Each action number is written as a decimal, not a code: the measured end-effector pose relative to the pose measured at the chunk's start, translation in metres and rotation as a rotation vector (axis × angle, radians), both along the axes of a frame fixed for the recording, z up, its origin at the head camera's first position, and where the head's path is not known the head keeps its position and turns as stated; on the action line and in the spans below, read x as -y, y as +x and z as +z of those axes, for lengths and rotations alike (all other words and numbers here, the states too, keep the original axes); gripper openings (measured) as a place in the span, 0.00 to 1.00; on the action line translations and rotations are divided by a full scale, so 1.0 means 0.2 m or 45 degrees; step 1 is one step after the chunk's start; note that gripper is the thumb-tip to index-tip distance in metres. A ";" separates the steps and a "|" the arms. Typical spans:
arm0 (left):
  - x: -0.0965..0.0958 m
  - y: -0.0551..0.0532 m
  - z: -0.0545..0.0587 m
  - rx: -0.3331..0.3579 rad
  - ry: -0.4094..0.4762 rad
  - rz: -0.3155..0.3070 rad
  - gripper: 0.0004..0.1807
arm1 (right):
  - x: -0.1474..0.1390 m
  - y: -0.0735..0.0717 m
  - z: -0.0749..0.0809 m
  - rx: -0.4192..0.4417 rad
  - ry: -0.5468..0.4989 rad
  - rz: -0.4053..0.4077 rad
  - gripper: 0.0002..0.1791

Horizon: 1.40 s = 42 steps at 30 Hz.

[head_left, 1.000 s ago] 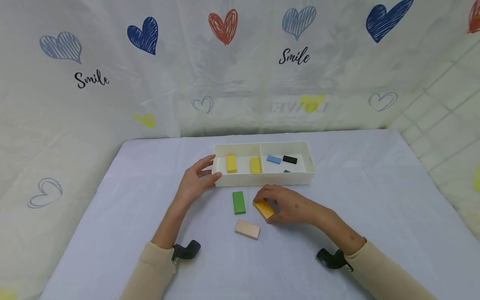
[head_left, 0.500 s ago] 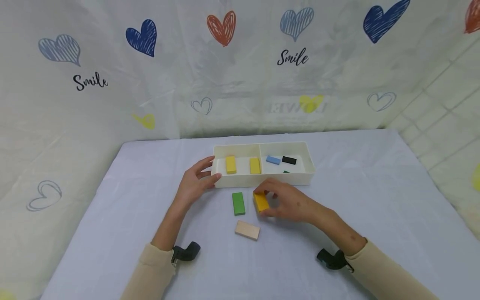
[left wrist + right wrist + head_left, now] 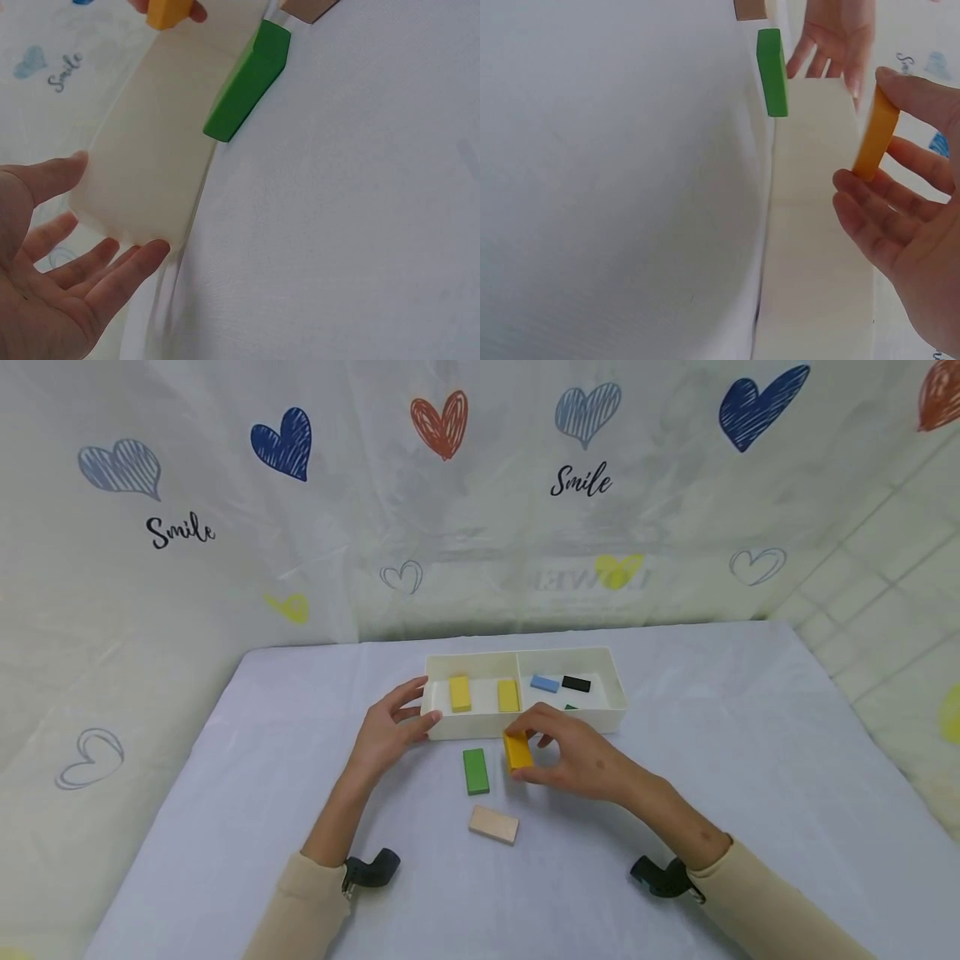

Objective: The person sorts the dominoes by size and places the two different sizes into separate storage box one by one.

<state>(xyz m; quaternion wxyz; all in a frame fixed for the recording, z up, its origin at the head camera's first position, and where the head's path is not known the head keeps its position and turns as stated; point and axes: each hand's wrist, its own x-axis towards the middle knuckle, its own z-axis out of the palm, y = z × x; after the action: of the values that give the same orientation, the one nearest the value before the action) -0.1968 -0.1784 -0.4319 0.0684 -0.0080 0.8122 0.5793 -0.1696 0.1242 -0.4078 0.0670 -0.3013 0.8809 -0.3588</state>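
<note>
The left hand (image 3: 381, 739) touches the left end of a white two-compartment box (image 3: 480, 725), its fingers fairly straight and spread at the corner. Between thumb and fingertips, the right hand (image 3: 577, 758) pinches an orange-yellow block (image 3: 517, 752), raised just in front of the box's front wall. The right wrist view shows this block (image 3: 877, 139) held by its ends. Two yellow blocks, one at the left (image 3: 460, 693) and one by the divider (image 3: 507, 696), are in the left compartment. A green block (image 3: 476, 772) and a plain wooden block (image 3: 493, 824) lie on the table before the box.
In the right compartment are a blue block (image 3: 544, 683), a black block (image 3: 576, 683) and a green piece (image 3: 572, 707) mostly hidden by the front wall. The white-covered table (image 3: 712, 735) ends at a printed curtain (image 3: 480, 527) behind.
The right hand has lifted the orange-yellow block and moved it away from me, up to the box's front wall. The left hand stays at the box's left end.
</note>
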 end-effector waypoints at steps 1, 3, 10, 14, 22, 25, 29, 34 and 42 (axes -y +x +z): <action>0.00 0.00 0.00 -0.001 0.001 0.000 0.38 | 0.00 0.00 0.00 -0.011 -0.008 0.000 0.26; 0.00 0.00 0.00 -0.006 0.000 0.002 0.38 | 0.00 -0.01 0.00 -0.032 -0.020 -0.006 0.26; 0.00 0.00 -0.01 -0.010 0.009 -0.004 0.38 | 0.00 -0.02 -0.01 -0.054 -0.058 -0.046 0.25; 0.00 0.00 -0.01 -0.008 0.017 -0.003 0.38 | 0.00 -0.02 -0.01 -0.063 -0.090 -0.061 0.25; 0.00 0.00 -0.01 -0.004 0.016 0.006 0.38 | 0.02 -0.04 -0.01 -0.081 -0.118 -0.075 0.26; 0.00 -0.01 -0.01 0.000 0.014 0.005 0.37 | 0.02 -0.04 -0.01 -0.094 -0.132 -0.067 0.26; 0.00 -0.01 -0.01 0.000 0.008 0.009 0.37 | 0.03 -0.05 -0.01 -0.123 -0.166 -0.055 0.26; 0.00 0.00 -0.01 -0.002 -0.003 0.011 0.37 | 0.04 -0.05 -0.01 -0.159 -0.211 -0.050 0.26; 0.00 0.00 -0.02 -0.008 -0.006 0.017 0.37 | 0.06 -0.08 -0.01 -0.235 -0.279 -0.090 0.29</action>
<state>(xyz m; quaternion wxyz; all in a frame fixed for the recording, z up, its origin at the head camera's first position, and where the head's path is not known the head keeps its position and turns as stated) -0.1973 -0.1790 -0.4351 0.0619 -0.0117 0.8136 0.5779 -0.1855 0.1118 -0.4094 -0.0602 -0.3071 0.8489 -0.4260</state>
